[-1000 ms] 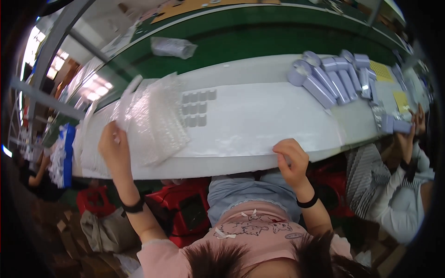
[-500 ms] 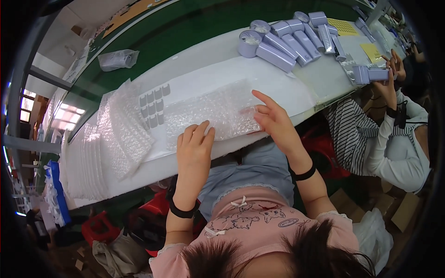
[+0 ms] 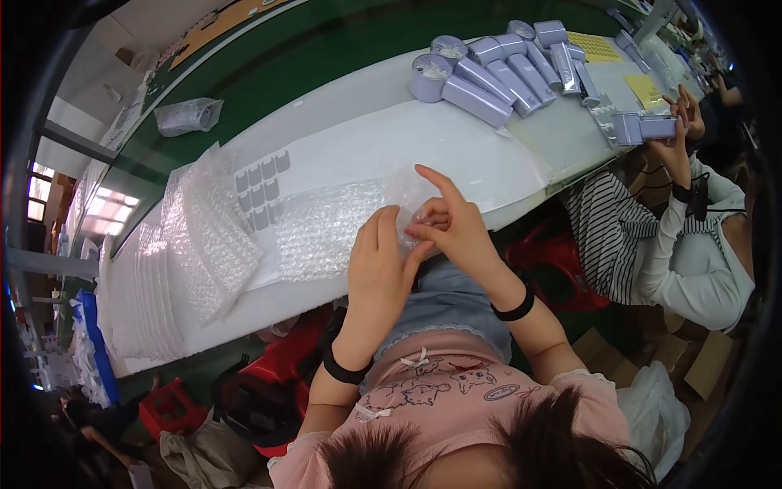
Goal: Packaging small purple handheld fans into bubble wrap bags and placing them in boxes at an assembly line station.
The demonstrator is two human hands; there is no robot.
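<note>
A clear bubble-wrap bag [image 3: 330, 228] lies flat on the white table in front of me. My left hand [image 3: 379, 257] rests over its right part, fingers stretched out and thumb apart, reaching toward the bag's right end. At that end my right hand [image 3: 456, 232] pinches the plastic between thumb and curled fingers, with the index finger pointing out. The bag's right end is bunched up and lifted between my hands. Small grey rounded stickers [image 3: 262, 191] lie in rows beyond the bag's left part.
Stacked bubble-wrap bags [image 3: 208, 236] lie at the left. Several lilac handheld devices [image 3: 481, 94] sit at the far right, near yellow sheets [image 3: 593, 47]. A wrapped item [image 3: 189, 116] lies on the green surface. A co-worker's hand [image 3: 676, 151] holds another lilac device [image 3: 643, 128] at the right.
My left hand has moved right along the bag, and my right hand has come in toward it. The right fingers have closed on the bag's end, which is now gathered up.
</note>
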